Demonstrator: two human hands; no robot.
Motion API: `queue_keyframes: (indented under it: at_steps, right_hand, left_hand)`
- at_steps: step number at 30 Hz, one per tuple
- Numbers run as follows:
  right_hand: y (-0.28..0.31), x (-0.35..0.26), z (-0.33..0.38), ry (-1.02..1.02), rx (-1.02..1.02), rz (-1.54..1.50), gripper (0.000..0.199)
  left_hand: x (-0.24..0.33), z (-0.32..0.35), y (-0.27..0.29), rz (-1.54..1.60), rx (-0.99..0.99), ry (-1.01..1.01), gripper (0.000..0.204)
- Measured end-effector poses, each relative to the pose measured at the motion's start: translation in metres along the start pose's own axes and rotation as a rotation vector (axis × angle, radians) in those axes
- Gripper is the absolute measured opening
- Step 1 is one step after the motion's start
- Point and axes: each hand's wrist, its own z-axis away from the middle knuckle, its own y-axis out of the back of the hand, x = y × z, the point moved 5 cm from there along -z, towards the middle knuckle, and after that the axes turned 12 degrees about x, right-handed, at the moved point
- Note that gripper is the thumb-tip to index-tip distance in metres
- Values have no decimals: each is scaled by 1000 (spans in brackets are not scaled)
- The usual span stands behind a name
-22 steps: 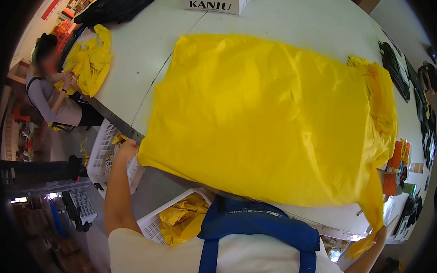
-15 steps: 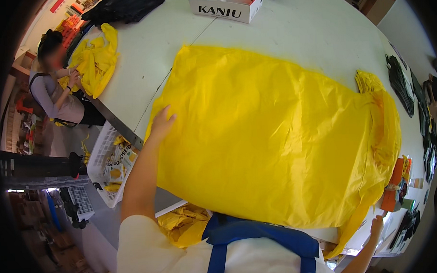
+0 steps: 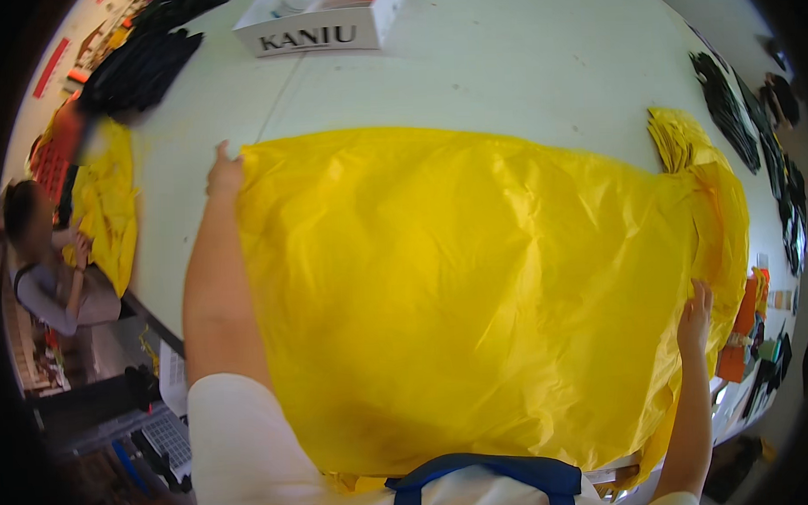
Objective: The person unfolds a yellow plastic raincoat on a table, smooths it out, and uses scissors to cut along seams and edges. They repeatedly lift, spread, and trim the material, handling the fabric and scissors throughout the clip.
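A large yellow sheet [image 3: 440, 278] of thin, glossy, creased material lies spread over the table in front of me. Its right end is gathered into folds, with a pleated bunch [image 3: 676, 141] at the far right corner. My left hand [image 3: 226, 172] is at the sheet's far left corner, fingers closed on the edge. On the right, my right hand [image 3: 695, 318] rests against the sheet beside the gathered folds, its fingers stretched out. The near edge of the sheet hangs close to my body and hides part of the table edge.
A white open box [image 3: 321, 33] stands on the pale table [image 3: 496, 71] at the back. Dark folded bundles [image 3: 140, 70] lie far left, more [image 3: 726, 108] at right. Another person [image 3: 58, 273] handles yellow material [image 3: 109, 205] at the left. A white basket [image 3: 172, 376] stands below the table edge.
My left hand has moved away from me to the sheet's far left corner. My right hand has come up from the lower right onto the sheet. The view has shifted.
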Motion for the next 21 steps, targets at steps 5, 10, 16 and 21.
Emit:
queue_keyframes:
  at_steps: [5, 10, 16, 21]
  right_hand:
    - [-48, -5, -77, -78, -95, -1, 52]
    - [-89, -41, -105, 81, -139, 3, 53]
    - [-47, -75, 13, 122, -89, 144, 53]
    - [-79, -53, 69, -22, -266, 229, 54]
  left_hand:
    - [33, -84, 28, 1096, -246, 268, 44]
    - [43, -90, 16, 339, -34, 37, 55]
    - [105, 225, 57, 39, -21, -540, 65]
    - [46, 324, 38, -211, -194, -552, 69]
